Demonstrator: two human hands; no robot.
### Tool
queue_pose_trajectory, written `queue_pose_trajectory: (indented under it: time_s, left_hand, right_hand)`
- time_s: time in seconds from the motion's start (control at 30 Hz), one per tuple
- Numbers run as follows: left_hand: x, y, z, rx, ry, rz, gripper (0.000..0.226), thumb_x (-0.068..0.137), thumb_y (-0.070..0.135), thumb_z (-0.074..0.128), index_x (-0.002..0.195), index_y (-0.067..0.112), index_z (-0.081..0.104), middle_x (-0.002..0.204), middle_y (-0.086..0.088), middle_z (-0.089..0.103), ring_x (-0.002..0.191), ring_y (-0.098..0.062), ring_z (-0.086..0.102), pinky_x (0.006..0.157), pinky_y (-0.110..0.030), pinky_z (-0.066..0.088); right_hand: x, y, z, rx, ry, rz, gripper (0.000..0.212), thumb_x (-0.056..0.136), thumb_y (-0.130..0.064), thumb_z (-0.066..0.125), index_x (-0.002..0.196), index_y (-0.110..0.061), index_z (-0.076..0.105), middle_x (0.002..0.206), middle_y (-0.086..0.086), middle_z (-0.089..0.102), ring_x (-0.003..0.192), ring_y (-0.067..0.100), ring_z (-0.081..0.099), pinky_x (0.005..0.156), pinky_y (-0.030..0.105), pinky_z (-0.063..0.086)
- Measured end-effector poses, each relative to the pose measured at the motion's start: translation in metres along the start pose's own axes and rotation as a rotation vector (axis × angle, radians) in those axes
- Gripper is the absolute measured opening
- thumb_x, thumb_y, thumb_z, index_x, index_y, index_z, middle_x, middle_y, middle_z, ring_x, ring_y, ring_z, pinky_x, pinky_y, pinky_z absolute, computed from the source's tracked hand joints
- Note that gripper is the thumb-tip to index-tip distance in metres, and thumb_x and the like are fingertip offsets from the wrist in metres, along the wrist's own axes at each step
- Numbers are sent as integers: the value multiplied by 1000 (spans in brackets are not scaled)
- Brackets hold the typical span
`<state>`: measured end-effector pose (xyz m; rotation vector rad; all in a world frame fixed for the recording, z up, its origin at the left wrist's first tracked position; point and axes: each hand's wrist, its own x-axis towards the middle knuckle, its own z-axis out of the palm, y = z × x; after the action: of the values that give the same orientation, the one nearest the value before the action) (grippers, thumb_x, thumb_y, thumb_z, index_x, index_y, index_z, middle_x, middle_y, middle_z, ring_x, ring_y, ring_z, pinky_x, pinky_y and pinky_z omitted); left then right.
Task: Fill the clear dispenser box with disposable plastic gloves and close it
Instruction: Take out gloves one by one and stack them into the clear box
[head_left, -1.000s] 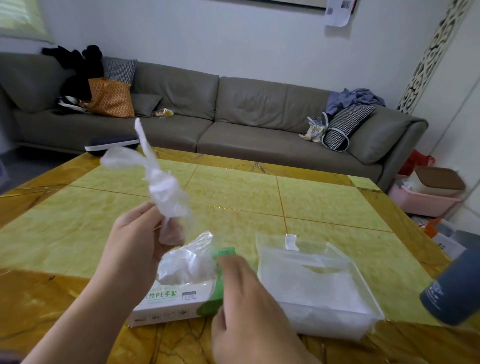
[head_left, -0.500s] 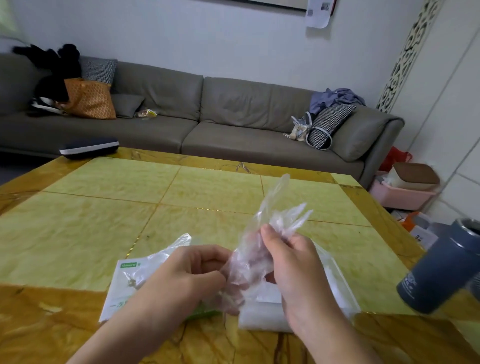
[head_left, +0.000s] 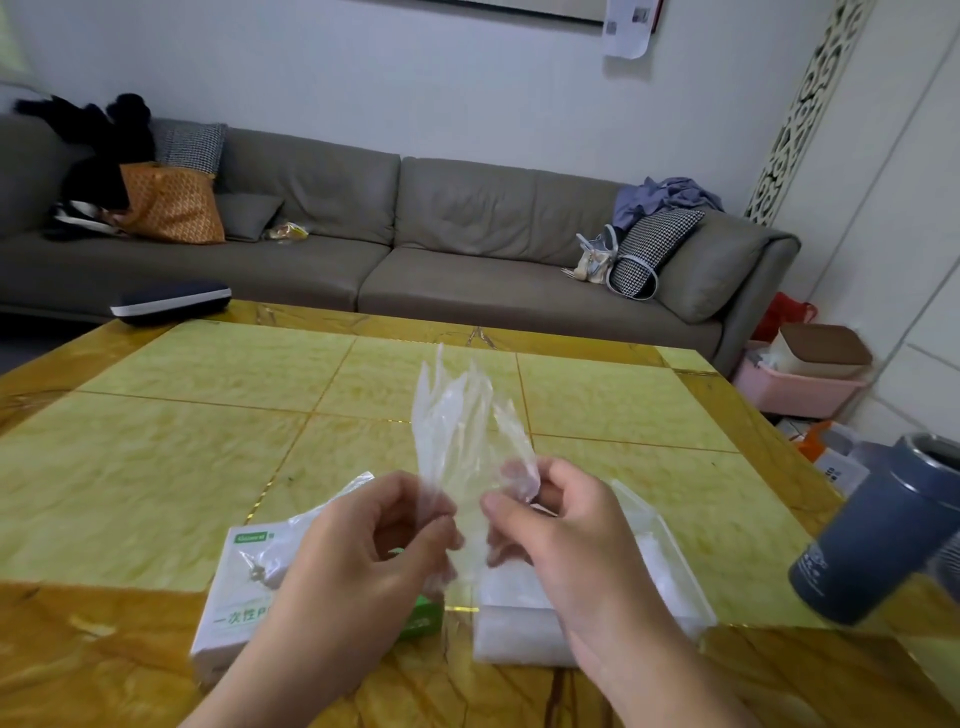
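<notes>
Glove (head_left: 462, 431), bunched half a second ago, is now spread flat between both hands, fingers at 12 o'clock: judged ready for laying in. Left hand (head_left: 358, 561) and right hand (head_left: 561, 540) each pinch its cuff, fingers curled, raised above the table (head_left: 156, 467). Dispenser (head_left: 670, 566) open at 5 o'clock beneath right hand; carton (head_left: 239, 597) at 7.

A thin clear plastic glove (head_left: 462, 441) stands upright above the table, its crumpled fingers pointing to twelve o'clock, its lower end pinched from both sides. At about seven o'clock from it lies the white-and-green glove carton (head_left: 244, 597), film spilling from its top. At about five o'clock sits the clear dispenser box (head_left: 670, 561), open, with pale gloves heaped inside.
</notes>
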<state>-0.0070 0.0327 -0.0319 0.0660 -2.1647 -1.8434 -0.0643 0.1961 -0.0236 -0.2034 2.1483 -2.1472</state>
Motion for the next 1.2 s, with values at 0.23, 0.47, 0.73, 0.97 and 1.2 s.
queue_pose_trajectory:
  time_s: [0.23, 0.47, 0.73, 0.97, 1.2]
  left_hand:
    - [0, 13, -5, -157, -100, -174, 19, 88, 16, 77, 107, 15, 72, 90, -12, 79, 84, -31, 76, 69, -34, 60]
    - [2, 10, -6, -151, 14, -170, 9, 96, 1, 66, 105, 2, 67, 75, -21, 73, 65, -39, 69, 65, -42, 58]
    - [2, 9, -3, -119, -52, -189, 17, 96, -7, 60, 107, 5, 65, 82, -17, 77, 67, -29, 72, 59, -33, 56]
    - [10, -5, -9, -284, 88, -337, 19, 95, -2, 58, 112, 3, 67, 90, -18, 78, 73, -35, 73, 71, -48, 58]
    - [12, -4, -7, -372, 122, -204, 11, 98, 1, 62, 102, -5, 71, 75, -20, 71, 58, -27, 66, 53, -32, 60]
  right_hand:
    - [-2, -7, -5, 66, -185, 4, 13, 78, -8, 79, 88, -12, 74, 75, 12, 66, 63, 25, 60, 56, 33, 51]
    - [-2, -13, -6, 103, -71, 22, 21, 94, -8, 68, 80, 2, 57, 68, 16, 51, 58, 26, 53, 50, 31, 47]
    - [0, -12, -7, 60, 86, -20, 22, 102, -14, 64, 84, -2, 68, 65, 7, 61, 57, 17, 60, 52, 27, 50]
    - [-2, -12, -10, 16, 110, -109, 21, 103, -17, 65, 87, -2, 69, 62, 3, 60, 53, 13, 58, 52, 22, 49]
    - [-1, -16, -13, 149, 143, -91, 25, 103, -11, 62, 79, -4, 67, 68, 13, 57, 55, 26, 54, 45, 35, 47]
